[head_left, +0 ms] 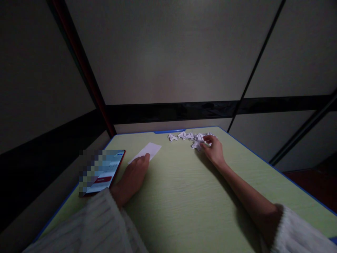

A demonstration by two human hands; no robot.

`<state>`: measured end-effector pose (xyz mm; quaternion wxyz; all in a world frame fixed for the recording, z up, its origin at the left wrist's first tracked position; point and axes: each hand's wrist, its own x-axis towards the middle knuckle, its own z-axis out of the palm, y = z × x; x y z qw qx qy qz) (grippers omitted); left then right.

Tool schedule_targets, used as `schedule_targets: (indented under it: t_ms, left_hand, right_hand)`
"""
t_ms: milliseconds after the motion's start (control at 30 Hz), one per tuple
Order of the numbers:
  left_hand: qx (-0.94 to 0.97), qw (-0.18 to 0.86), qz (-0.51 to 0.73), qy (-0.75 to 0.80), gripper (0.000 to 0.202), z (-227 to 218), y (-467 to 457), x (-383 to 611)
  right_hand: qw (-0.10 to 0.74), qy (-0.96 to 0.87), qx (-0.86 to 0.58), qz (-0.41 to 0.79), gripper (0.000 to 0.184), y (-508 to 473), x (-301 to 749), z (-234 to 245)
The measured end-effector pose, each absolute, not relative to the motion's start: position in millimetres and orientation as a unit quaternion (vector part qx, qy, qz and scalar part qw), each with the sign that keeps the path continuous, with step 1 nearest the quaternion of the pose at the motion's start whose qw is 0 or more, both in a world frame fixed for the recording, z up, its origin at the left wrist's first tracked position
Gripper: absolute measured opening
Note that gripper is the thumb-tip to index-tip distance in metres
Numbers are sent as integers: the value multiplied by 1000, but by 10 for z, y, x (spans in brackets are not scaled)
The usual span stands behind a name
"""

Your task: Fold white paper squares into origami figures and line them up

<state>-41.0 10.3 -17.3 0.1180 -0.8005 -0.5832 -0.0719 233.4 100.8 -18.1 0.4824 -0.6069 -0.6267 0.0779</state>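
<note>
My left hand [135,175] lies on the left half of the table, closed on the near end of a small white sheet of paper [154,148]. Its fingers are curled, and the paper's far part lies flat beyond them. At the far right, my right hand [214,149] is closed in a pinch on a folded white paper piece [200,137] among a cluster of similar ones. The fingers partly cover this group. More folded paper pieces [182,135] stand in a row to its left, along the table's far side.
A phone [106,172] with a lit screen and red edge sits left of my left hand. The pale green table [179,196] has a blue rim. Behind it rises a panelled wall [168,63] with a dark glossy band.
</note>
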Motion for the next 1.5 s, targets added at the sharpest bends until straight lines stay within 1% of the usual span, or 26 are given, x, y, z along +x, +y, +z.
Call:
schedule_targets:
  t_ms: [100, 267, 333, 400, 433, 500, 567, 600, 667, 733, 800, 900, 967, 1100, 1200, 1367, 1500]
  left_hand:
    - [-793, 111, -56, -597, 40, -81, 105, -335]
    - [-762, 109, -6, -638, 35, 34, 94, -254]
    - [-766, 100, -7, -635, 33, 56, 98, -271]
    - [-762, 92, -34, -640, 30, 68, 117, -301]
    - [-759, 84, -67, -642, 29, 73, 130, -313]
    - [-745, 51, -182, -640, 28, 84, 155, -316]
    - [-698, -20, -327, -636, 25, 103, 160, -283]
    - [-661, -68, -391, -637, 25, 116, 149, -253]
    - [-581, -171, -476, -637, 25, 149, 97, -179]
    - [-531, -269, -519, -613, 25, 182, 21, -101]
    - [-499, -329, -533, -599, 24, 197, -50, -37]
    - [-456, -392, -550, -580, 23, 156, -92, 10]
    - [-430, -415, -566, -568, 23, 90, -74, 8]
    - [-398, -419, -583, -572, 27, -51, -8, -31]
    - [-382, -441, -592, -556, 28, -94, 10, -33]
    - [-378, -473, -576, -550, 25, -72, -22, 19]
    - [-412, -487, -541, -548, 25, -67, -39, 36]
  right_hand:
    - [504, -649, -569, 34, 18, 975, 2298, -148]
    - [512, -682, -522, 18, 15, 911, 2203, -136]
    - [509, -692, -511, 21, 14, 880, 2161, -129]
    - [509, -702, -497, 30, 13, 843, 2118, -112]
    - [509, -707, -489, 38, 13, 823, 2094, -102]
    - [510, -716, -473, 66, 12, 778, 2036, -81]
    - [507, -717, -460, 131, 9, 728, 1961, -67]
    - [503, -712, -456, 182, 7, 700, 1916, -64]
    - [479, -690, -441, 316, 3, 638, 1817, -63]
    - [446, -654, -415, 448, 10, 569, 1718, -66]
    - [420, -623, -368, 548, 17, 498, 1639, -67]
    - [391, -581, -307, 644, 22, 413, 1575, -64]
    - [374, -564, -293, 675, 21, 376, 1564, -58]
    - [358, -562, -296, 684, 17, 337, 1565, -35]
    - [360, -572, -304, 671, 15, 328, 1558, -16]
    - [435, -545, -350, 626, 19, 355, 1549, -10]
    - [459, -520, -367, 620, 17, 374, 1571, -9]
